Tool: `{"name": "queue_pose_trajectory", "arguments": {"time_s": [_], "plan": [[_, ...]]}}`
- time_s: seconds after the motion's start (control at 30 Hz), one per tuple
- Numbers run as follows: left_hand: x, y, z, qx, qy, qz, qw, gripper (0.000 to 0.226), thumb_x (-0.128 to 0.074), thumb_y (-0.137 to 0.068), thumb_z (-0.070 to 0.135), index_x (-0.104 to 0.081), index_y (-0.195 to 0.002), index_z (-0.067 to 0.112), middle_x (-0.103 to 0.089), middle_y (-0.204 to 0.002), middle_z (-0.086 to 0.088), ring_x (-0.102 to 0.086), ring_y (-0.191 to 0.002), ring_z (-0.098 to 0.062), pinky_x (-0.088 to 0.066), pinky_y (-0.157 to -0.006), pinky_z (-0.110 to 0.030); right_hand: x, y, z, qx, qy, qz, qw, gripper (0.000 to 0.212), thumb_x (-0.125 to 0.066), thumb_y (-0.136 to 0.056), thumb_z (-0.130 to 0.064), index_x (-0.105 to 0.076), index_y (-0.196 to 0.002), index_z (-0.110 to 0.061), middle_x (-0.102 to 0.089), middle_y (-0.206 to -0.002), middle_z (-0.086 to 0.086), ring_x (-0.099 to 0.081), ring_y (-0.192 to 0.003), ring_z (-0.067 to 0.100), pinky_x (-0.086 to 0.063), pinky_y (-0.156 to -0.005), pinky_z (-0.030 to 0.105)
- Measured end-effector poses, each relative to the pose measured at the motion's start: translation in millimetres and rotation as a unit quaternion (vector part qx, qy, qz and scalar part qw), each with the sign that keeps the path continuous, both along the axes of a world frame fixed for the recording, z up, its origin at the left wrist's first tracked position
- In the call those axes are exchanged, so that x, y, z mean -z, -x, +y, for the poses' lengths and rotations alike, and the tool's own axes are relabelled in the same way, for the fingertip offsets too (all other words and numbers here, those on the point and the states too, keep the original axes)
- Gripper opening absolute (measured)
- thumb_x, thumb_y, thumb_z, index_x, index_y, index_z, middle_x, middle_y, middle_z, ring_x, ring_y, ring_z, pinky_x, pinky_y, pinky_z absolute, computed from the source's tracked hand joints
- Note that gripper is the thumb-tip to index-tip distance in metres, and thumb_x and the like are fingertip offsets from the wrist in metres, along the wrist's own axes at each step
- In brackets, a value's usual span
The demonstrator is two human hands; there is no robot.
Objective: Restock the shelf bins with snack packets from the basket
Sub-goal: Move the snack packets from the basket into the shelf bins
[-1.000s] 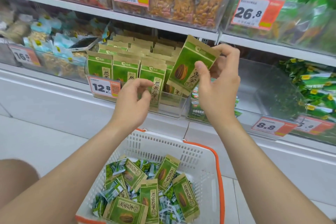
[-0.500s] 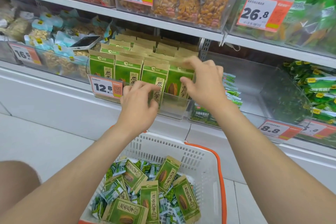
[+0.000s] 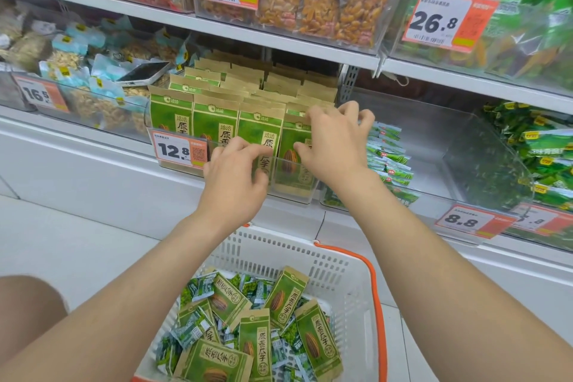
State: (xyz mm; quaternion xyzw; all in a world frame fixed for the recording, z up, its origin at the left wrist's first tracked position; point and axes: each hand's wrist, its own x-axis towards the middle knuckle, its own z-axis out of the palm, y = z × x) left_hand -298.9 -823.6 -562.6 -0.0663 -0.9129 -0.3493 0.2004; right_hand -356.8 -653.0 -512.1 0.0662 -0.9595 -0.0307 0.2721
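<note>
A clear shelf bin with a 12.8 tag holds rows of upright green and tan snack packets. My right hand grips the rightmost front packet, thumb on its face and fingers over its top, with the packet standing inside the bin. My left hand is at the bin's front wall, bent fingertips touching the neighbouring packet. Below, a white basket with an orange handle holds more of the same packets mixed with small green sachets.
To the right, a clear bin holds small green sachets along its left side. A phone lies on snack bags in the left bin. The shelf above carries bins tagged 15.8 and 26.8. White floor tiles lie at the left.
My right hand brought the packet down from in front of the shelf into the bin's front row at the right. My left hand moved up to the bin's front wall.
</note>
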Motion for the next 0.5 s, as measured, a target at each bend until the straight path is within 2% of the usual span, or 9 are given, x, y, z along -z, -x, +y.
{"name": "queue_pose_trajectory", "arguments": {"time_s": [0.07,0.13,0.2,0.27,0.37,0.43,0.5], "plan": [[3,-2,0,0.006,0.01,0.012,1.0,0.046,-0.059,-0.095,0.011,-0.066,-0.136,0.029,-0.051,-0.116,0.01,-0.046,-0.111,-0.022,-0.043,-0.102,-0.05,4,-8,0,0.014,0.012,0.039,0.999,0.056,-0.074,-0.08,-0.056,-0.06,-0.124,-0.023,-0.058,-0.119,0.005,-0.046,-0.112,0.032,-0.033,-0.098,0.051],[7,-6,0,0.018,0.01,0.047,0.999,0.043,-0.061,-0.093,0.009,-0.066,-0.132,0.024,-0.052,-0.122,0.006,-0.048,-0.113,-0.021,-0.044,-0.102,-0.047,10,-20,3,-0.02,0.057,0.106,0.993,0.053,-0.074,-0.081,-0.048,-0.058,-0.126,-0.023,-0.052,-0.118,0.006,-0.047,-0.107,0.031,-0.037,-0.092,0.047],[12,-11,1,0.028,0.015,0.091,0.995,0.033,-0.064,-0.09,0.007,-0.066,-0.12,0.021,-0.049,-0.117,0.003,-0.05,-0.108,-0.02,-0.046,-0.096,-0.042,19,-37,5,-0.106,0.102,0.162,0.976,0.031,-0.068,-0.087,-0.033,-0.063,-0.115,-0.02,-0.054,-0.11,0.005,-0.049,-0.1,0.028,-0.039,-0.083,0.043],[18,-14,4,0.037,0.047,0.103,0.993,0.02,-0.064,-0.09,0.011,-0.064,-0.107,0.021,-0.052,-0.107,0.004,-0.052,-0.1,-0.021,-0.048,-0.088,-0.041,37,-54,8,-0.205,0.133,0.174,0.954,0.01,-0.063,-0.087,-0.019,-0.067,-0.096,-0.015,-0.058,-0.092,0.002,-0.051,-0.087,0.025,-0.038,-0.075,0.039],[32,-16,8,0.068,0.109,-0.002,0.992,0.01,-0.059,-0.092,0.022,-0.064,-0.099,0.027,-0.066,-0.091,0.01,-0.06,-0.089,-0.021,-0.054,-0.077,-0.042,83,-76,17,-0.278,0.171,0.105,0.939,0.006,-0.059,-0.081,-0.012,-0.064,-0.08,-0.013,-0.058,-0.07,-0.001,-0.051,-0.068,0.023,-0.036,-0.068,0.036],[48,-20,11,0.104,0.157,-0.104,0.977,0.011,-0.056,-0.093,0.028,-0.065,-0.098,0.03,-0.07,-0.087,0.009,-0.065,-0.086,-0.023,-0.058,-0.073,-0.042,117,-85,28,-0.247,0.195,0.013,0.949,0.011,-0.053,-0.078,-0.016,-0.064,-0.075,-0.016,-0.06,-0.064,-0.003,-0.054,-0.062,0.024,-0.043,-0.06,0.035],[66,-25,16,0.143,0.229,-0.181,0.946,0.013,-0.054,-0.095,0.031,-0.066,-0.102,0.031,-0.072,-0.092,0.004,-0.067,-0.09,-0.024,-0.059,-0.074,-0.041,150,-88,44,-0.179,0.176,-0.145,0.957,0.019,-0.047,-0.077,-0.023,-0.066,-0.076,-0.022,-0.065,-0.067,-0.005,-0.06,-0.064,0.024,-0.051,-0.056,0.036]]}}
